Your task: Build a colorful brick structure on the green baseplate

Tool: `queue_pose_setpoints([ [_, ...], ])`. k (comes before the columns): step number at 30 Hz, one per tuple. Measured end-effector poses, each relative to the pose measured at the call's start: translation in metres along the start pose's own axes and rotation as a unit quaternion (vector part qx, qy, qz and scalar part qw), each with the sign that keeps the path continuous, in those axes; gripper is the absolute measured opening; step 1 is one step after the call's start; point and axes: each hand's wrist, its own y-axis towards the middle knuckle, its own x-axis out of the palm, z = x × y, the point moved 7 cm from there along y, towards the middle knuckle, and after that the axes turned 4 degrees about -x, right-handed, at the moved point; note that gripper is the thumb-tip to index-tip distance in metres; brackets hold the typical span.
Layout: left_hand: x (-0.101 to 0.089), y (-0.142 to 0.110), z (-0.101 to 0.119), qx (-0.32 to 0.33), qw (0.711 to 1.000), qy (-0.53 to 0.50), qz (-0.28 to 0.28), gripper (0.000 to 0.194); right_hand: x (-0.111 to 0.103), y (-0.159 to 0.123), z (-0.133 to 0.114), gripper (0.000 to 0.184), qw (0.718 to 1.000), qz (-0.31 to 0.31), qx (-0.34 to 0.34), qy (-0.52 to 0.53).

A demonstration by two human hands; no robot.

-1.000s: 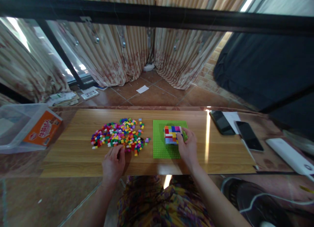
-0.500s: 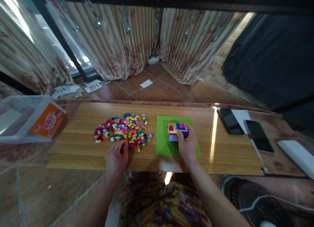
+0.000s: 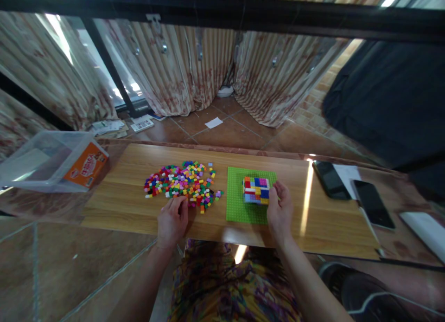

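Note:
A block built of many-coloured toy bricks stands on the green studded baseplate. My right hand is at the block's right side, with fingers curled and thumb close to them. Whether it touches the block or pinches a small brick cannot be made out. At the lower edge of the loose pile of small bricks is my left hand, its thumb and fingers pinched together. Anything between those fingertips is hidden.
A clear plastic box with an orange label stands at the table's left end. To the right lie two dark phones, white paper and a white object. The wooden board carries the bricks and baseplate.
My right hand has shifted from the top of the brick block to its right side, uncovering more bricks. My left hand stays by the pile. The camera view has shifted slightly.

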Motion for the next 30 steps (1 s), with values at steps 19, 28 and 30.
queue_pose_setpoints([
  [19,0.002,-0.005,0.002,-0.043,0.998,-0.017,-0.045,0.018,0.095,-0.061,-0.072,0.022,0.919,-0.307,-0.219,-0.117],
  [28,0.003,-0.005,0.001,-0.044,0.997,-0.026,-0.049,0.018,0.163,-0.017,-0.065,0.026,0.897,-0.305,-0.265,-0.180],
  [30,0.003,-0.005,0.001,-0.045,0.997,-0.027,-0.048,0.018,0.176,-0.014,-0.064,0.024,0.882,-0.322,-0.283,-0.194],
])
